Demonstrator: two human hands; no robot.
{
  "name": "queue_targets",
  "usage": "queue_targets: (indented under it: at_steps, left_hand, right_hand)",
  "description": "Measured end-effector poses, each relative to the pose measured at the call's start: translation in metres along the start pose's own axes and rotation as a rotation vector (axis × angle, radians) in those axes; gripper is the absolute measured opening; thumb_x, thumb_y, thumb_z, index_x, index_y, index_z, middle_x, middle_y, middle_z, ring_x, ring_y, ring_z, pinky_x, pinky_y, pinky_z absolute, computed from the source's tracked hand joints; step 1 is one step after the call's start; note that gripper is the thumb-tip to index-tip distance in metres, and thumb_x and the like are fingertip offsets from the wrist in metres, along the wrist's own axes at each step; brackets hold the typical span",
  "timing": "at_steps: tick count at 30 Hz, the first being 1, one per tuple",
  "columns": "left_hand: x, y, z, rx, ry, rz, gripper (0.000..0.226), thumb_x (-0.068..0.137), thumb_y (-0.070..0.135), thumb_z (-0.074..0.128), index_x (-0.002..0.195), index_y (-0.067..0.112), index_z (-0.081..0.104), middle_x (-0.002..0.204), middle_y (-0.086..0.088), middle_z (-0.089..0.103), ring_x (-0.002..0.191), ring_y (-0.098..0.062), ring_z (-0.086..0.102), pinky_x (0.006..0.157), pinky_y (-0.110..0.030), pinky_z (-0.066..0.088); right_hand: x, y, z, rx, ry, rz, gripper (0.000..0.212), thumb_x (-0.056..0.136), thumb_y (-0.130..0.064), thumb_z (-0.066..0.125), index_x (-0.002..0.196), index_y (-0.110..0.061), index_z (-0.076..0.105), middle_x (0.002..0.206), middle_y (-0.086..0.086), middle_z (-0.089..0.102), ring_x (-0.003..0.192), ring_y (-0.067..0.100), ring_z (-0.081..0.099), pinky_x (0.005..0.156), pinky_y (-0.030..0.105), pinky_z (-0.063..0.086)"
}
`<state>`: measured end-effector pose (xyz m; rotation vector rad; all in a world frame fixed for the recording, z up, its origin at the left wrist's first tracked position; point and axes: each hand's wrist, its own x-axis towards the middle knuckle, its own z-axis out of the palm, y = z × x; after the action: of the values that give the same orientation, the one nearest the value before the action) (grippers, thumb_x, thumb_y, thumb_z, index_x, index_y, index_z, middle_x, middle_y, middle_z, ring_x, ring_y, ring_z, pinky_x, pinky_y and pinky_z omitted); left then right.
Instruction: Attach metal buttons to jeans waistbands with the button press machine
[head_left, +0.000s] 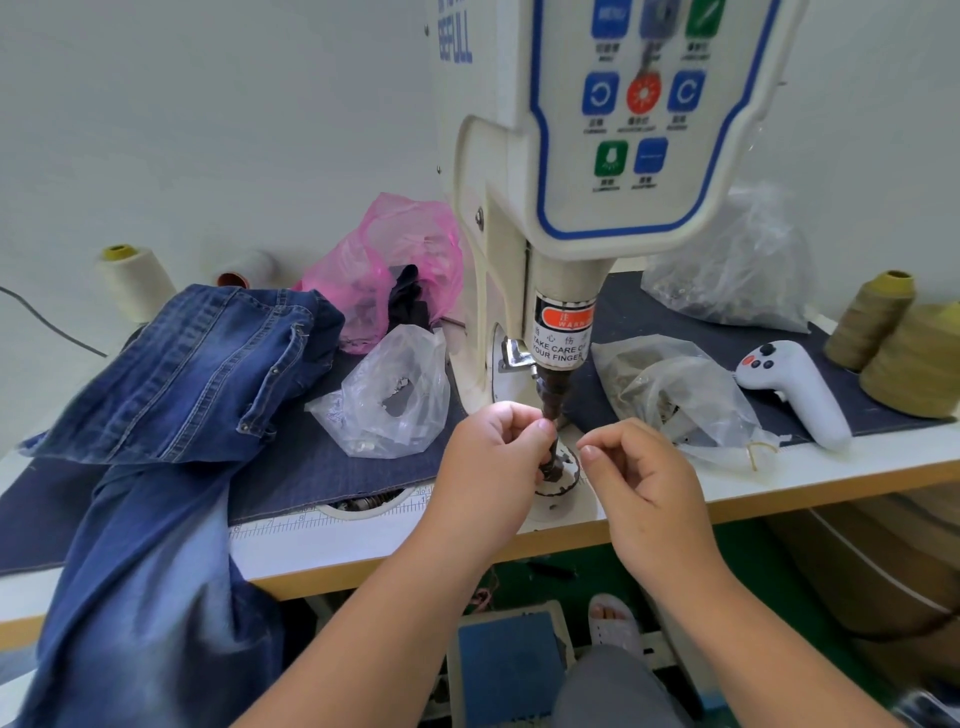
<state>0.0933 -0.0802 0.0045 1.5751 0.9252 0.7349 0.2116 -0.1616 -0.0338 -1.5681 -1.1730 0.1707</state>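
The white button press machine (582, 156) stands at the table's middle, its dark punch rod (551, 400) pointing down at the round lower die (563, 480). My left hand (493, 457) is curled at the rod's lower end, its fingertips pinching something small there that I cannot make out. My right hand (639, 473) hovers just right of the die with fingers curled and thumb against forefinger; anything pinched between them is hidden. Blue jeans (171, 395) lie piled on the left, one leg hanging over the table's front edge.
Clear plastic bags of small metal parts (389, 400) (675, 395) flank the machine, with a pink bag (384, 270) behind. A white handheld controller (795, 389) and thread cones (909, 348) sit at the right. A foot pedal (511, 670) lies below the table.
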Motion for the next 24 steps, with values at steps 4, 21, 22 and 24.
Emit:
queue_targets:
  at_steps: [4, 21, 22, 24]
  left_hand:
    - [-0.001, 0.003, 0.000, -0.123, -0.016, -0.104, 0.010, 0.095, 0.014, 0.059, 0.092, 0.016, 0.069, 0.050, 0.014, 0.057, 0.046, 0.001, 0.051, 0.046, -0.018, 0.041]
    - [0.007, 0.012, 0.000, -0.148, -0.039, -0.220, 0.028, 0.091, 0.005, 0.051, 0.063, 0.011, 0.048, 0.076, -0.014, 0.039, 0.045, -0.015, 0.027, 0.044, -0.021, 0.021]
    - [0.007, 0.013, 0.000, -0.139, -0.035, -0.221, 0.029, 0.091, 0.005, 0.050, 0.063, 0.011, 0.047, 0.078, -0.014, 0.038, 0.046, -0.015, 0.025, 0.045, -0.022, 0.019]
    - [0.007, 0.014, 0.000, -0.130, -0.040, -0.221, 0.028, 0.092, 0.004, 0.050, 0.065, 0.010, 0.047, 0.078, -0.015, 0.038, 0.047, -0.015, 0.024, 0.046, -0.022, 0.018]
  right_hand:
    - [-0.002, 0.001, -0.001, -0.009, 0.003, 0.002, 0.024, 0.094, -0.008, 0.061, 0.083, -0.030, 0.065, 0.085, -0.016, 0.061, 0.083, 0.007, 0.060, 0.070, 0.011, 0.045]
    - [-0.009, 0.004, -0.001, 0.031, -0.002, 0.030, 0.027, 0.093, -0.008, 0.063, 0.079, -0.031, 0.065, 0.080, -0.013, 0.061, 0.079, 0.009, 0.059, 0.066, 0.011, 0.044]
    - [-0.010, 0.004, -0.001, 0.038, -0.008, 0.036, 0.026, 0.093, -0.008, 0.063, 0.079, -0.030, 0.065, 0.079, -0.012, 0.061, 0.078, 0.009, 0.059, 0.065, 0.013, 0.044]
    - [-0.012, 0.004, 0.000, 0.048, -0.010, 0.042, 0.025, 0.093, -0.008, 0.063, 0.079, -0.028, 0.066, 0.078, -0.010, 0.061, 0.076, 0.011, 0.058, 0.064, 0.016, 0.045]
